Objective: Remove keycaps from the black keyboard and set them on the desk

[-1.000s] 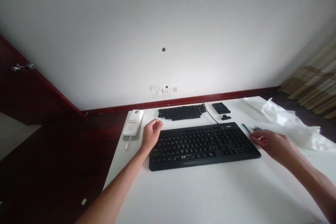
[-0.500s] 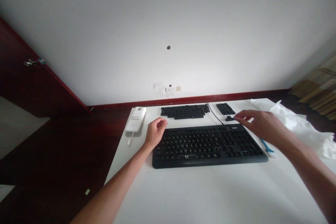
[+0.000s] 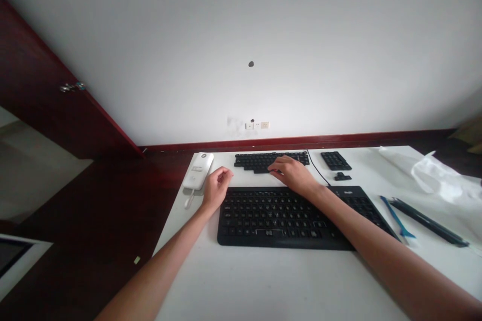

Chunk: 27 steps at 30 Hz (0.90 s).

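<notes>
A black keyboard (image 3: 263, 241) lies on the white table, with key positions stripped of their caps showing pale fittings. Behind it is a block of loose black keycaps (image 3: 246, 160) laid out in rows. My right hand (image 3: 291, 173) reaches across the keyboard, fingers bent together at the front edge of these keycaps; what is between the fingertips is too small to make out. My left hand (image 3: 216, 188) is curled closed by the keyboard's back left corner. Its fingertips hide whatever they may hold.
At the left stands a white device with a strap (image 3: 199, 170). Number-pad keycaps (image 3: 336, 161) and a small keycap cluster (image 3: 342, 176) lie back right, beside the black cable (image 3: 318, 168). Further right are a blue tool (image 3: 395, 214), a dark rod-shaped item (image 3: 429, 221) and white plastic wrapping (image 3: 437, 175).
My right hand has moved left from the small keycap cluster to the main keycap block. My left hand stays near the keyboard's corner. The view has shifted slightly.
</notes>
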Available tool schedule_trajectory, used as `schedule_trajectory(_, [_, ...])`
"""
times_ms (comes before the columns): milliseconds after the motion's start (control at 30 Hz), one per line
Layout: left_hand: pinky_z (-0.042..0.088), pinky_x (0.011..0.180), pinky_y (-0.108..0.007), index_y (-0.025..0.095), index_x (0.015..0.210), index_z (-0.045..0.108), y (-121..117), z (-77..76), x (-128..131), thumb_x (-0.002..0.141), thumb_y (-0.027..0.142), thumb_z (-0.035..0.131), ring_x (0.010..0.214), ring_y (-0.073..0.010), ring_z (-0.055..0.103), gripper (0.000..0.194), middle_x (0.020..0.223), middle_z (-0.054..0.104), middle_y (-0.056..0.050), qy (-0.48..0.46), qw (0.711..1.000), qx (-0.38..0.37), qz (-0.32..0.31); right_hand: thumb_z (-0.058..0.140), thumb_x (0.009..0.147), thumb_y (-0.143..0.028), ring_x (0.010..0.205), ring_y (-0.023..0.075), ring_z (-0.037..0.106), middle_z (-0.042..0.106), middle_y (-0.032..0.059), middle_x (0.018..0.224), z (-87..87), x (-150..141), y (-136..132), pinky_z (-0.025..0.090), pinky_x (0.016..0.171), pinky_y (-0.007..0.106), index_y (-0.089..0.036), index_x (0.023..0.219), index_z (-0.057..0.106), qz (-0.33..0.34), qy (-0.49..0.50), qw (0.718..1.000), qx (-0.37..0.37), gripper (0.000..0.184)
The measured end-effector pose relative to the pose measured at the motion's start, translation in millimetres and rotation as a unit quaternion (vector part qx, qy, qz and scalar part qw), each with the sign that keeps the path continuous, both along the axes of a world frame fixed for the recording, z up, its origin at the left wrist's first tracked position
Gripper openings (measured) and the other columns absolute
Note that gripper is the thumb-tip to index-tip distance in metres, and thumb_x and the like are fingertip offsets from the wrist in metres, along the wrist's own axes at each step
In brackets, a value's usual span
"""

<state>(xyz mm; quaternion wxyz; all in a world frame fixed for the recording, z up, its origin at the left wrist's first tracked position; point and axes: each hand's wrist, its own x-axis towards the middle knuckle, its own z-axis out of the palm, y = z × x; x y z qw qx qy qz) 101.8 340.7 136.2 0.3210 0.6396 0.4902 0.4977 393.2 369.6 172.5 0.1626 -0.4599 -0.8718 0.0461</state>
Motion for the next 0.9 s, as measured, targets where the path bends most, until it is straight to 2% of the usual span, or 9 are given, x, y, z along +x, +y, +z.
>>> schedule_trajectory(100, [0.037,0.060,-0.026,0.018,0.081,0.066,0.5,0.1,0.1,0.099,0.046,0.060,0.065,-0.0146,0.051,0.034,0.071,0.060,-0.001,0.000,1.000,-0.002,0.001,0.057,0.103,-0.027,0.106,0.0297,0.066,0.075,0.0118,0.109,-8.1,-0.3,-0.6,0.055,0.090,0.041,-0.018,0.112,0.079,0.007,0.002,1.000,0.006,0.025])
schedule_trajectory(333, [0.034,0.059,-0.025,0.018,0.081,0.067,0.0,0.8,2.3,0.098,0.045,0.061,0.063,-0.0137,0.047,0.033,0.067,0.055,0.001,0.012,1.000,0.000,-0.007,0.059,0.102,-0.026,0.103,0.0290,0.066,0.073,0.0121,0.107,-14.8,1.1,1.7,0.055,0.092,0.042,-0.017,0.112,0.079,0.027,0.005,1.000,0.014,0.024])
schedule_trajectory(567, [0.035,0.059,-0.025,0.017,0.079,0.068,5.3,3.7,5.8,0.095,0.046,0.061,0.063,-0.0143,0.049,0.033,0.066,0.056,0.001,0.019,0.999,-0.026,-0.026,0.062,0.101,-0.028,0.101,0.0293,0.064,0.075,0.0111,0.105,-11.4,0.2,-0.9,0.052,0.091,0.042,-0.017,0.102,0.078,0.064,0.030,0.998,0.000,0.019])
schedule_trajectory(767, [0.028,0.052,-0.025,0.019,0.077,0.064,26.8,-0.5,15.5,0.092,0.040,0.057,0.053,-0.0130,0.042,0.027,0.060,0.052,0.003,0.005,0.998,-0.033,0.057,0.063,0.099,-0.026,0.105,0.0282,0.068,0.076,0.0102,0.107,-11.9,1.3,-2.8,0.052,0.094,0.040,-0.019,0.107,0.076,0.057,0.044,0.996,-0.045,0.017])
schedule_trajectory(833, [0.025,0.052,-0.026,0.019,0.075,0.063,28.0,-1.4,18.1,0.090,0.039,0.059,0.051,-0.0127,0.040,0.025,0.057,0.051,0.003,0.004,0.997,-0.030,0.070,0.062,0.099,-0.025,0.110,0.0275,0.068,0.075,0.0113,0.116,-6.2,0.8,-4.8,0.052,0.097,0.040,-0.019,0.114,0.075,0.048,0.051,0.996,-0.057,0.021])
schedule_trajectory(900, [0.023,0.051,-0.026,0.020,0.074,0.063,26.0,-2.0,18.6,0.090,0.040,0.062,0.049,-0.0125,0.038,0.026,0.055,0.049,0.004,0.003,0.997,-0.028,0.066,0.062,0.099,-0.025,0.106,0.0252,0.070,0.075,0.0118,0.118,5.2,1.5,-8.1,0.053,0.094,0.037,-0.018,0.119,0.074,0.038,0.057,0.995,-0.074,0.025])
